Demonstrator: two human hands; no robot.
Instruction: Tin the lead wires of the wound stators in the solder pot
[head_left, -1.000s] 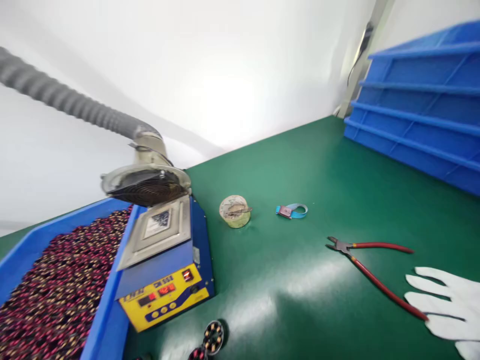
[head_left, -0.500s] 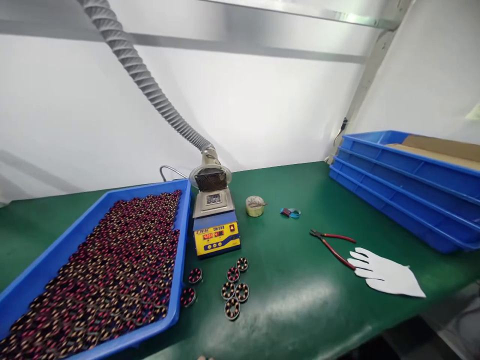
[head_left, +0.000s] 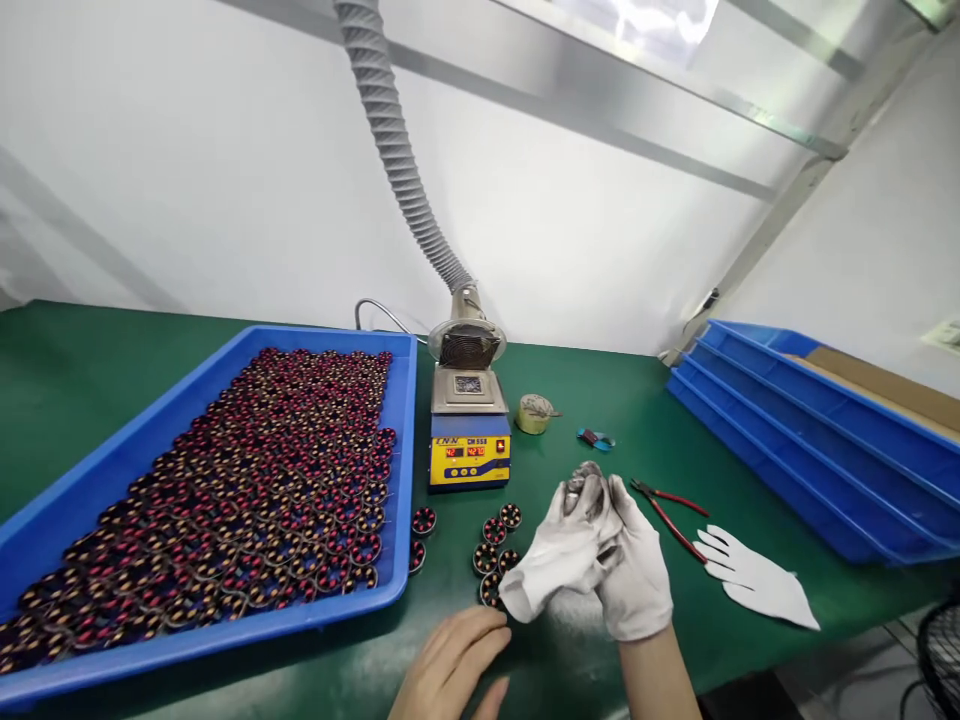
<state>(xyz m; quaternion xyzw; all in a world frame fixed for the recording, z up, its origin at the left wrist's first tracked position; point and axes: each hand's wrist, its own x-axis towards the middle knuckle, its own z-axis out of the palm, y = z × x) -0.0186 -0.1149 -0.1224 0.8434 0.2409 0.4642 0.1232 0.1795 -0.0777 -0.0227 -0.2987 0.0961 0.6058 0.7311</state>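
My right hand [head_left: 636, 580] wears a white work glove and is closed around a second white glove [head_left: 551, 562], which hangs crumpled with its cuff toward the lower left. The fingers of that held glove look stained dark grey. My left hand [head_left: 454, 665] is bare, at the bottom edge, with fingers stretched out and the thumb apart; nothing is in it. Just above its fingertips stand several small ring-shaped coil parts [head_left: 485, 558] with red or tan windings, partly hidden by the held glove. Another white glove [head_left: 756, 575] lies flat on the right.
A large blue tray [head_left: 403, 480] full of coil parts lies on the left. Behind the loose parts stands a yellow-and-blue heated solder pot [head_left: 470, 462] under an exhaust hose [head_left: 405, 165]. A round tin [head_left: 533, 415], red-handled cutters [head_left: 675, 522] and stacked blue trays [head_left: 795, 470] are to the right.
Both hands have come into view from below, the right one gloved and gripping the second glove. My view has shifted and tilted, so the bench things appear displaced.
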